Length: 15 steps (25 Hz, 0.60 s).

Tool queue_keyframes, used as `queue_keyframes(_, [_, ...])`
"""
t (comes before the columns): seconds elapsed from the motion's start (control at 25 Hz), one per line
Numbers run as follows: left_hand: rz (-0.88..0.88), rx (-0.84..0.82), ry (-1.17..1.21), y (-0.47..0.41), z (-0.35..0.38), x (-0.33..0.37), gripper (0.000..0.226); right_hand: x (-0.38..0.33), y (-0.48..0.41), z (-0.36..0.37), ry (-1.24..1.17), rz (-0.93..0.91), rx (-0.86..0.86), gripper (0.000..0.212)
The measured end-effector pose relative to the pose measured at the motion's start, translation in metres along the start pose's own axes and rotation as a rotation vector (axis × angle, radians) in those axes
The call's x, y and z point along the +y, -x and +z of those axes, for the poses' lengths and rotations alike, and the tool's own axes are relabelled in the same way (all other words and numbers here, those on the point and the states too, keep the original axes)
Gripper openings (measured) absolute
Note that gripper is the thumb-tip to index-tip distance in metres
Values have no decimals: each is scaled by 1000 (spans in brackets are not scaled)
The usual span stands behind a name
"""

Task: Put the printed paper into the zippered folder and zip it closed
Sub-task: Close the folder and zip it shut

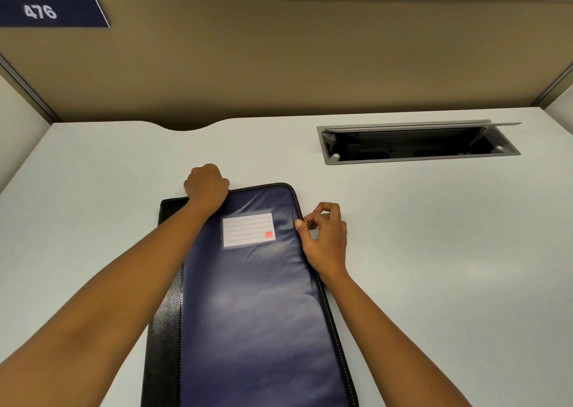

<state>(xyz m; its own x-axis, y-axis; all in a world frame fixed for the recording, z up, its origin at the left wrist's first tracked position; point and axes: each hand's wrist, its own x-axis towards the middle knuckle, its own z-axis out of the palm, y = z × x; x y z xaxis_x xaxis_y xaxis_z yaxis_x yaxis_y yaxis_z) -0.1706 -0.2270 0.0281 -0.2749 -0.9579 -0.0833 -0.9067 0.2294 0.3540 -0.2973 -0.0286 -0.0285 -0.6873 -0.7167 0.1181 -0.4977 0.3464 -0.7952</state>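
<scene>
A dark blue zippered folder [254, 307] with a black spine lies closed on the white desk, with a lined label card [248, 228] on its cover. My left hand [207, 186] rests as a fist on the folder's far left corner and holds it down. At the folder's right edge, near the far corner, my right hand [324, 236] pinches something small at the zipper track; the zipper pull itself is hidden by the fingers. The printed paper is not visible.
The white desk [434, 251] extends to the right and left of the folder. An open cable tray [418, 143] is set into the desk at the back right. A tan partition wall [294, 56] with a "476" sign stands behind.
</scene>
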Motion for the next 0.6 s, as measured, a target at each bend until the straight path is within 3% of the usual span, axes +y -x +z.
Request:
queue_keyframes(0.16, [-60,79,22,4,-9,-34,34,0,0,0,1,0,2,17])
queue_keyframes(0.36, [-162,105,43,2,-23,-76,16,-1,1,0,9,2,0,16])
queue_keyframes(0.6, [-238,96,128,-7,-31,-97,31,-3,1,-1,10,2,2,14])
